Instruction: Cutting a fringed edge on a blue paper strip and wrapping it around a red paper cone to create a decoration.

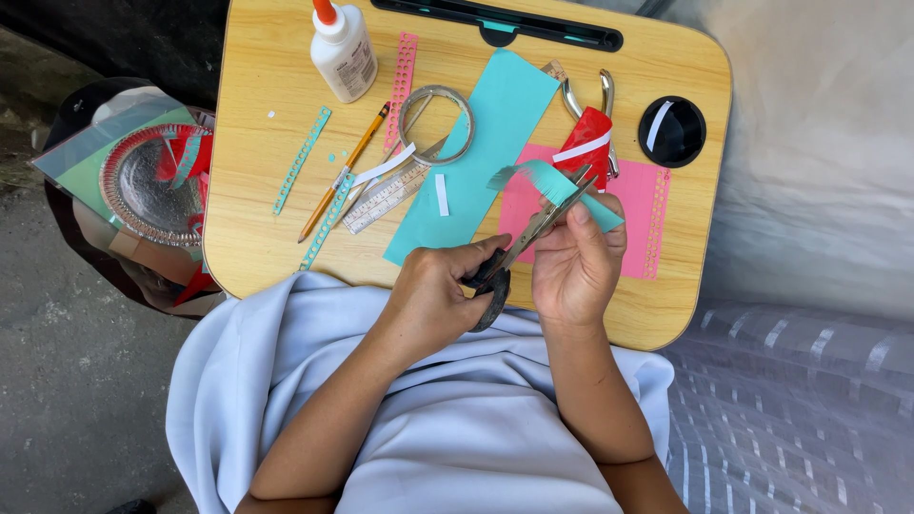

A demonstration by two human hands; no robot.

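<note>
My left hand (433, 295) grips the dark handles of a pair of scissors (535, 231), whose blades point up and to the right. My right hand (574, 266) holds a teal paper strip (552, 184) with a fringed left end. The scissor blades meet the strip just below the fringe. Both hands are above the near edge of a small wooden lap table (257, 228).
On the table lie a teal sheet (476, 143), a pink sheet (640, 205), a red-handled hole punch (586, 133), a metal ring (436, 124), a ruler (386, 197), a pencil (345, 171), a glue bottle (345, 49) and punched paper strips (303, 157). A foil plate (143, 186) lies on the left.
</note>
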